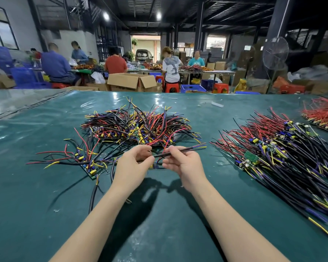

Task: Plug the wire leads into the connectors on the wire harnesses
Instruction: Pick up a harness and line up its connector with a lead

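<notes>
Black lead (186, 149), red-blue-yellow tips, pinched: left hand (133, 164), right hand (184, 165).

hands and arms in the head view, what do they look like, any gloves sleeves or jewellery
Both are bare. The left hand and right hand wear no gloves, and no rings show. The left forearm and right forearm have no sleeve down to the frame's bottom edge, and no watch or band shows at either wrist.

The glossy worktop (45, 195) is teal. The tangled wire heap (136, 123) at 12 o'clock mixes red, black, yellow and blue; the 2 o'clock wire bundle (322, 112) is red.
</notes>
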Available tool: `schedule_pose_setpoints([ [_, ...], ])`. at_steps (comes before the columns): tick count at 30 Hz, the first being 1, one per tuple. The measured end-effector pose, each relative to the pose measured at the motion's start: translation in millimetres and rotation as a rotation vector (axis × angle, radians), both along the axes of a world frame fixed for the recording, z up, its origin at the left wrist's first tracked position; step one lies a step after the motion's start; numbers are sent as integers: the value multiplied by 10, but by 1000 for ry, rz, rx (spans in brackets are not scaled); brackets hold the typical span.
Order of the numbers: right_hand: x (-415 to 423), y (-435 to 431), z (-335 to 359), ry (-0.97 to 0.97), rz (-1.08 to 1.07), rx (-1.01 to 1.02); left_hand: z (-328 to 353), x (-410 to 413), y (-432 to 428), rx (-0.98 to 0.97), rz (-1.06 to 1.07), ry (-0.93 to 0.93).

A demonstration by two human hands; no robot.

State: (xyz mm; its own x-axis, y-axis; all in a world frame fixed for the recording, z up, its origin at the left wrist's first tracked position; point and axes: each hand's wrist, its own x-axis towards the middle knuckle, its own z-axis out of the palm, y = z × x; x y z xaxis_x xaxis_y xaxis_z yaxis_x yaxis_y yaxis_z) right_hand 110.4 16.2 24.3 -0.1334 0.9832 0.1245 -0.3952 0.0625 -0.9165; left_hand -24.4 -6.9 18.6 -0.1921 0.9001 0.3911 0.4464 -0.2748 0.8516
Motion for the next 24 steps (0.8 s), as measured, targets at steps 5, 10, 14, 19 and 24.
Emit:
schedule_pose_setpoints([
  [5, 41, 26, 0, 203, 37, -74, -62, 0, -32, -22, -9, 153],
  [10, 2, 5, -46, -6, 42, 16, -16, -18, -26, -105, -66, -135],
  [14, 10, 17, -74, -143, 41, 12, 10, 17, -45, -195, -186, -284],
  [19, 31, 26, -76, -143, 88, -23, 42, 32, -76, -219, -281, -383],
  [24, 94, 79, -63, -89, 40, -36, 107, 71, -78, -425, -422, -707],
])
